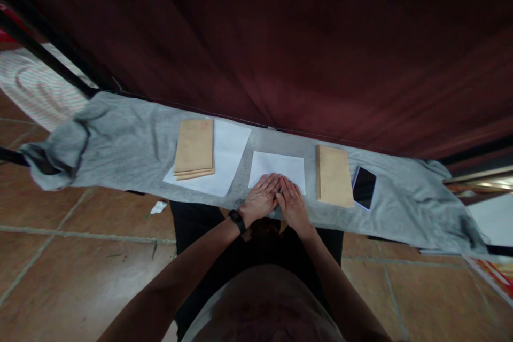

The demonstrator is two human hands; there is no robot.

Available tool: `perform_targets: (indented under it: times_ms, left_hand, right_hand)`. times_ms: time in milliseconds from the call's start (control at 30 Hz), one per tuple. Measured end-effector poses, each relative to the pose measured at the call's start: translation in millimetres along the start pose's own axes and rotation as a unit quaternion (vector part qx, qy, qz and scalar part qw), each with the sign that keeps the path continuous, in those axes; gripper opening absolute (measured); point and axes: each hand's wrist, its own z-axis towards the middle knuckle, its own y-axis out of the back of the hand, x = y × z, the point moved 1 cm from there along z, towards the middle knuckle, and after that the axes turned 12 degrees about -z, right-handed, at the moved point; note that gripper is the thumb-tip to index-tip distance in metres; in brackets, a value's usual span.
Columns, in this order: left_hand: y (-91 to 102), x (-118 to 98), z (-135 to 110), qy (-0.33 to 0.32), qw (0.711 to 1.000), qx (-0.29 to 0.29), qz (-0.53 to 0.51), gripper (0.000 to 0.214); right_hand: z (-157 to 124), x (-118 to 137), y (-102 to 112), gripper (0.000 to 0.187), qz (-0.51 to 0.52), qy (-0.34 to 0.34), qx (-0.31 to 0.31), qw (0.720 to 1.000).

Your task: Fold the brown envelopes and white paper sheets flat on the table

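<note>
Both my hands lie flat, fingers stretched out, on the near edge of a folded white sheet of paper (pixel 280 166) in the middle of a narrow table covered with grey cloth (pixel 128 144). My left hand (pixel 261 197), with a black watch on its wrist, touches my right hand (pixel 292 204) at the fingertips. Neither hand holds anything. To the left a small stack of brown envelopes (pixel 194 148) rests on white paper sheets (pixel 228 160). To the right lies another stack of brown envelopes (pixel 334 175).
A dark phone (pixel 364 187) lies face up right of the right envelope stack. A dark red curtain (pixel 280 37) hangs right behind the table. The floor is brown tile, with a scrap of white paper (pixel 158 207) under the table's left side.
</note>
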Motion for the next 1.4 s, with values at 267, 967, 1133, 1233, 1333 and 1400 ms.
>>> perform_targets:
  times_ms: [267,967,1133,1233,1333,1400]
  left_hand:
    - [6.2,-5,-10,-0.040,0.999,0.004,-0.008,0.065]
    - [5.8,-7,-27,-0.068,0.997,-0.001,-0.020,0.050]
    - [6.7,-7,-27,-0.070,0.997,-0.007,-0.022,0.052]
    - [8.3,-7,-26,-0.072,0.997,-0.007,-0.023,0.052]
    - [9.8,-7,-26,-0.073,0.997,-0.004,-0.020,0.052]
    - [10.7,-8,-25,-0.073,0.997,-0.004,-0.019,0.051]
  right_hand:
    - [-12,-11,13,0.056,0.042,0.009,0.027,0.999]
    - [59,-13,10,0.051,0.005,0.040,0.060,0.997]
    - [82,-21,0,0.050,-0.014,0.028,0.045,0.998]
    - [93,-24,-6,0.051,-0.026,0.017,0.038,0.999]
    - [102,-27,-10,0.052,-0.040,0.005,0.031,0.999]
    - [106,-28,-12,0.052,-0.048,-0.001,0.026,0.999]
